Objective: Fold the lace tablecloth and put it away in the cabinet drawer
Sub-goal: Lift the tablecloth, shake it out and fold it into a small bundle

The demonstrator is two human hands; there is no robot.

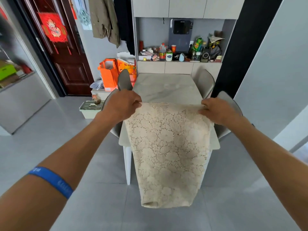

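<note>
Both arms are stretched out in front of the person, holding the lace tablecloth (168, 147) up by its top edge. The left hand (122, 104) has its fingers curled tight around the left corner, knuckles up, cloth bunched under the thumb side. The right hand (215, 110) pinches the right corner the same way, fingers pressed together on the fabric. The top edge runs pretty much straight and taut between the two hands.

The cloth looks already folded over at least once — it hangs as a long narrow panel, cream lace with a flower pattern, and the bottom end shows a rounded fold rather than a raw edge. It drapes down in front of the near end of the table (166, 87) and dangles above the grey floor tiles. Whether it's resting on the tabletop edge or hanging just clear of it, I honestly can't tell from here.

There's a blue wristband (51, 180) on the left forearm. Grey chairs (204, 82) sit on both sides of the table. Behind the table is the cabinet (178, 67) with a cluttered shelf niche — bottles, jars, snack bags — and closed drawer fronts below it. An orange bag (108, 75) stands on the floor to the left, near a dark red door (66, 47).
</note>
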